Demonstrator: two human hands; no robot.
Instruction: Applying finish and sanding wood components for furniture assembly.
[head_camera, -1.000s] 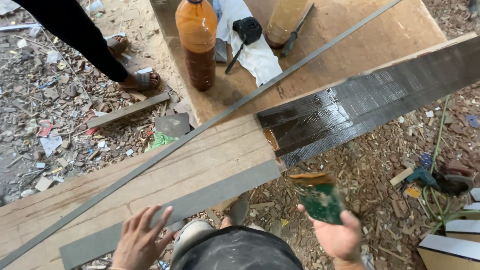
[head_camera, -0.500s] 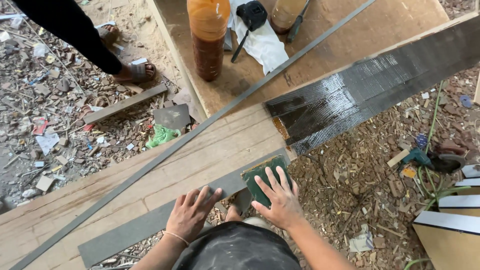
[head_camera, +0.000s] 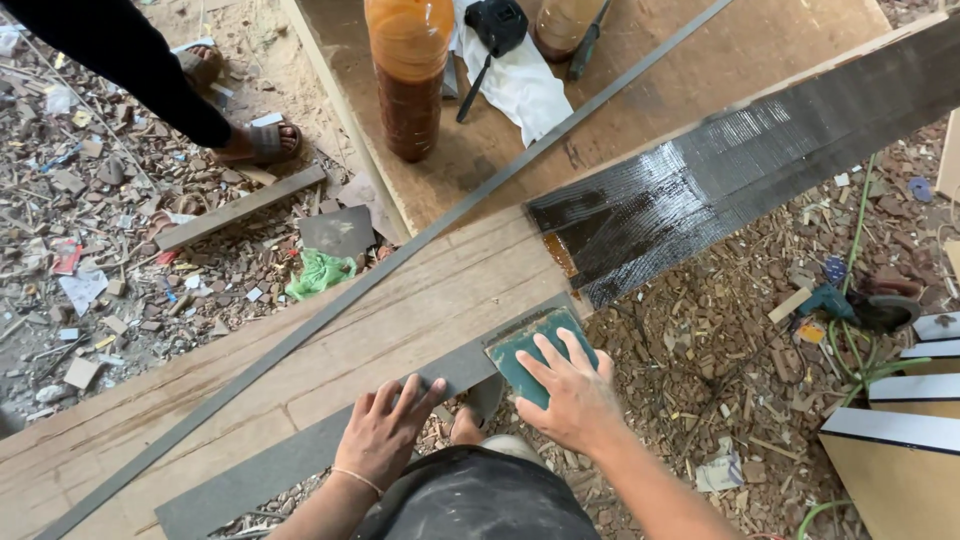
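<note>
Right hand (head_camera: 572, 398): fingers spread, pressing flat on the green sanding pad (head_camera: 530, 350).
Left hand (head_camera: 385, 432): spread flat on the grey strip (head_camera: 300, 460).
Support: wooden plank (head_camera: 330, 350).

Packages near you: tall clear plastic bottle (head_camera: 409, 75) w/ orange-brown liquid upright on desk (head_camera: 690, 75), 2nd bottle (head_camera: 562, 25) beside it. No labels, signs, screens.

A rough woodworking site on open ground: long pale wooden planks (head_camera: 330, 350) span a dirt floor littered with wood chips and offcuts (head_camera: 120, 250), a green power tool with its cable (head_camera: 850, 305) lies among them, and edge-banded board panels (head_camera: 900, 440) are stacked nearby.
</note>
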